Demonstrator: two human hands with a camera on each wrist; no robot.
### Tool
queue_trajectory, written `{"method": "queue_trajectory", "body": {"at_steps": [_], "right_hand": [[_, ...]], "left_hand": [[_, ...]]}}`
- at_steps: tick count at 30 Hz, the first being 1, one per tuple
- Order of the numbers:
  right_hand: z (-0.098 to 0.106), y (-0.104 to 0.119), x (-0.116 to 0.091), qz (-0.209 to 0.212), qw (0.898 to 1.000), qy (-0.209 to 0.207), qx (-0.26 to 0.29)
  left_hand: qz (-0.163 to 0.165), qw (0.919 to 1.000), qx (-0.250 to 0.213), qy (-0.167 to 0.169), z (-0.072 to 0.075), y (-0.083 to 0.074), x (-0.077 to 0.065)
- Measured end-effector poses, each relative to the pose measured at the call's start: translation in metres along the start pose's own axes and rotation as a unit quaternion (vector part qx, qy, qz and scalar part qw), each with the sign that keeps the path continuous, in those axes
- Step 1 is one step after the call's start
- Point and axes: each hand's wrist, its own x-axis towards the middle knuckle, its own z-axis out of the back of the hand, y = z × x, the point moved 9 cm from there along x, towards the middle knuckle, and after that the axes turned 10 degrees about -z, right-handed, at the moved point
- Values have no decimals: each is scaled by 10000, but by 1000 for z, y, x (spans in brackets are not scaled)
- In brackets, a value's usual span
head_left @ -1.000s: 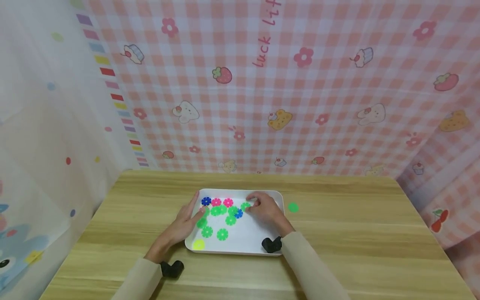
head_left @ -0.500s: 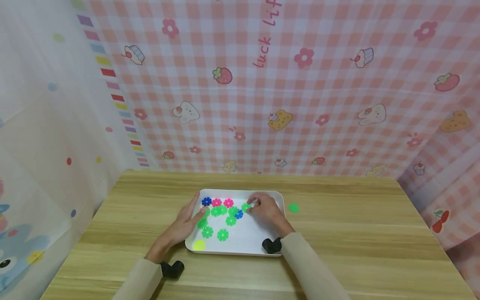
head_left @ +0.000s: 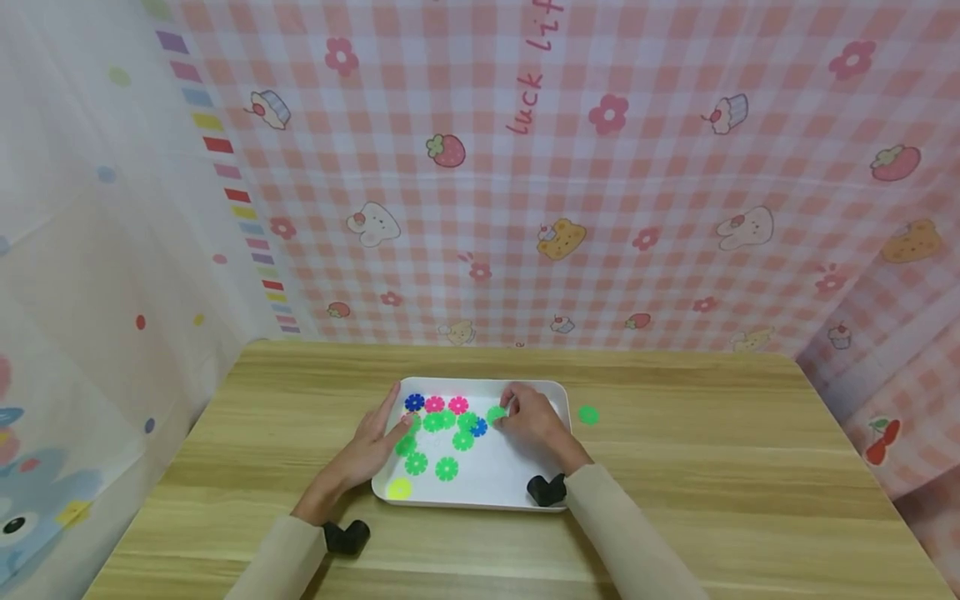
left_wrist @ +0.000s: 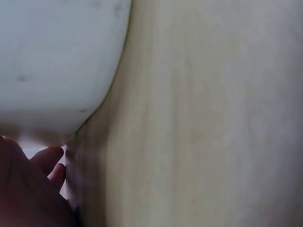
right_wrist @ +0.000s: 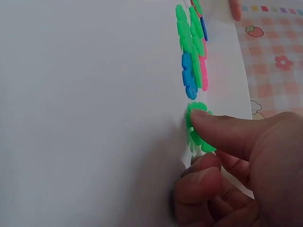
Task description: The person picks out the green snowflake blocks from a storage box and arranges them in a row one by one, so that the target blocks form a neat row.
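Note:
In the head view, a white tray [head_left: 480, 502] holds several plastic snowflake discs. My left hand [head_left: 375, 437] grips the tray's left side, thumb over the rim beside the green discs; in the left wrist view its fingers [left_wrist: 49, 161] lie along the tray's edge. Over the tray's right part, my right hand [head_left: 534, 417] pinches a green snowflake disc [head_left: 495, 414]. The right wrist view shows the thumb [right_wrist: 227, 130] on that disc [right_wrist: 196, 135], its lower part hidden by the fingers. Just beyond lies a blue disc [right_wrist: 189, 78], apart from it.
Two pink discs [head_left: 458, 405] and a dark blue disc [head_left: 414, 402] line the tray's back. A yellow disc [head_left: 400, 488] is in the front left corner. One green disc [head_left: 588, 415] lies outside on the wooden table [head_left: 712, 483]. A checked cloth [head_left: 480, 192] hangs behind.
My right hand has shifted very slightly to the right with the green snowflake disc, widening its gap from the blue one. The left hand keeps its place on the tray.

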Motion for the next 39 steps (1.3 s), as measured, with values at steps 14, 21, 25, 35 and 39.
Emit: {"method": "queue_trajectory", "body": {"at_steps": [14, 21, 25, 35, 39], "right_hand": [[10, 4, -3, 210, 9997, -30, 79], [33, 4, -15, 153, 9986, -155, 474], [49, -1, -19, 17, 9967, -173, 789], [102, -36, -33, 227, 9873, -267, 1553], [118, -60, -35, 95, 9823, -412, 1825]], "left_hand": [[-19, 10000, 41, -49, 2, 0, 0], [-29, 10000, 36, -61, 2, 0, 0], [-22, 10000, 25, -58, 1, -1, 0], [13, 10000, -18, -93, 1, 0, 0], [23, 9999, -33, -94, 1, 0, -1]]}}
